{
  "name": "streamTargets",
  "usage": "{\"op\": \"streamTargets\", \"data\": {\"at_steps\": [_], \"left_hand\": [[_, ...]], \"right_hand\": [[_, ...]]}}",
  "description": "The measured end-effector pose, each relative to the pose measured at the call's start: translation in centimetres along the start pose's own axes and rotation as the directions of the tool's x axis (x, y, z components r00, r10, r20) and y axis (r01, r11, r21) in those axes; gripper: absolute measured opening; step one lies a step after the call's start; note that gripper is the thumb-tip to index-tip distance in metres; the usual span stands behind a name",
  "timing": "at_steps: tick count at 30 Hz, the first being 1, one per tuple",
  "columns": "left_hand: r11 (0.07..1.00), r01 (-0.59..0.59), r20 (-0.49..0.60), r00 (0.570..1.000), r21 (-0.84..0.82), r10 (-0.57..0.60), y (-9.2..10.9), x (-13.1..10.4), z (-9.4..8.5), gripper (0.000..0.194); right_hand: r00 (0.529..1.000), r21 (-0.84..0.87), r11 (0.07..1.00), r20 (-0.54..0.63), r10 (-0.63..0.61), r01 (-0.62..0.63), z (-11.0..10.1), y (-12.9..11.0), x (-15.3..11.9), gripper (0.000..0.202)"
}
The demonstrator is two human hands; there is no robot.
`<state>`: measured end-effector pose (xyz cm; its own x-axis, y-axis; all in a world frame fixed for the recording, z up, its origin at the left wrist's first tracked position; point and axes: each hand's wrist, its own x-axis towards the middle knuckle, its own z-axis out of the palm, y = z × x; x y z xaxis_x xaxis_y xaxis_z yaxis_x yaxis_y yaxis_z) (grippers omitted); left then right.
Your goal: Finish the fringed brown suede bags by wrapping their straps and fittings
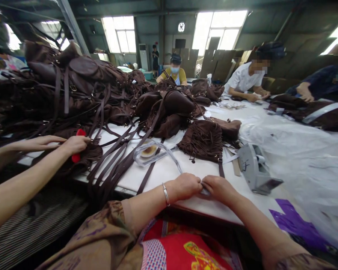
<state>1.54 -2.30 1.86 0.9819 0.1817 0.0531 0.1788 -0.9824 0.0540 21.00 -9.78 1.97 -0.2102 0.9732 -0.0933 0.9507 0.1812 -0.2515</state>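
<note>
Piece (205,191), small, greyish, at desk's (165,169) near edge, pinched between left hand (187,186) and right hand (217,188), both closed. Step: apparently close fingertip work; next move likely calls for steady two-handed grip.

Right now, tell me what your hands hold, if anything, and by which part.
A small pale piece, pinched between the left hand and right hand. Most of it is covered, so which part is in their grip cannot be told.

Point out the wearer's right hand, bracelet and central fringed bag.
Right hand (219,188): head view, back of the hand.
Bracelet (166,194): head view, middle of the band.
Fringed bag (202,138): head view, fringed face.
</note>
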Motion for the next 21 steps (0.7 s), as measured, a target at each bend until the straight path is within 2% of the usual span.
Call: {"op": "streamTargets", "data": {"at_steps": [2, 4, 6, 8, 11, 13, 15, 17, 18, 20, 21], "left_hand": [[0.997, 0.075, -0.070, 0.995, -0.013, -0.075, 1.5, 0.5, 1.3, 0.015], [0.988, 0.154, -0.134, 0.978, -0.031, -0.157, 3.2, 0.8, 2.4, 0.015], [0.981, 0.191, -0.161, 0.968, -0.033, -0.194, 4.3, 0.7, 2.7, 0.015], [0.987, 0.161, -0.144, 0.976, -0.018, -0.162, 4.3, 0.3, 2.1, 0.014], [0.999, 0.053, -0.043, 0.998, 0.004, -0.052, 2.5, -0.2, 0.2, 0.012], [1.000, 0.013, 0.029, 0.999, 0.011, -0.014, 1.2, -0.4, -0.8, 0.010], [1.000, 0.026, 0.056, 0.998, 0.018, -0.027, 0.8, -0.4, -0.9, 0.010], [0.996, 0.086, 0.020, 0.996, 0.020, -0.086, 1.5, -0.1, -0.2, 0.013], [0.992, 0.125, -0.016, 0.992, 0.021, -0.125, 2.2, 0.0, 0.4, 0.015], [0.978, 0.206, -0.081, 0.976, 0.017, -0.204, 4.0, 0.3, 1.5, 0.017], [0.970, 0.243, -0.104, 0.965, 0.014, -0.240, 4.8, 0.4, 1.9, 0.018]], "right_hand": [[0.971, -0.016, 0.973, -0.072, 0.227, -0.229, 0.7, -0.8, -0.3, 0.030], [0.909, -0.037, 0.911, -0.096, 0.406, -0.411, 1.2, -1.6, -0.6, 0.033], [0.888, -0.056, 0.887, -0.072, 0.454, -0.459, 1.3, -2.1, -0.8, 0.028], [0.922, -0.058, 0.921, -0.040, 0.384, -0.386, 0.9, -2.0, -0.8, 0.023], [0.993, -0.052, 0.992, 0.032, 0.114, -0.113, 0.0, -1.1, -0.6, 0.022], [0.997, -0.049, 0.997, 0.064, -0.052, 0.055, -0.5, -0.4, -0.5, 0.021], [0.996, -0.043, 0.995, 0.041, -0.083, 0.085, -0.5, -0.2, -0.5, 0.022], [0.996, -0.021, 0.997, -0.060, 0.071, -0.073, 0.0, -0.6, -0.7, 0.023], [0.976, 0.001, 0.981, -0.108, 0.191, -0.192, 0.4, -1.0, -0.8, 0.025], [0.902, 0.035, 0.913, -0.144, 0.406, -0.406, 1.3, -1.8, -1.0, 0.033], [0.873, 0.038, 0.883, -0.137, 0.468, -0.467, 1.7, -2.2, -1.1, 0.035]]}}
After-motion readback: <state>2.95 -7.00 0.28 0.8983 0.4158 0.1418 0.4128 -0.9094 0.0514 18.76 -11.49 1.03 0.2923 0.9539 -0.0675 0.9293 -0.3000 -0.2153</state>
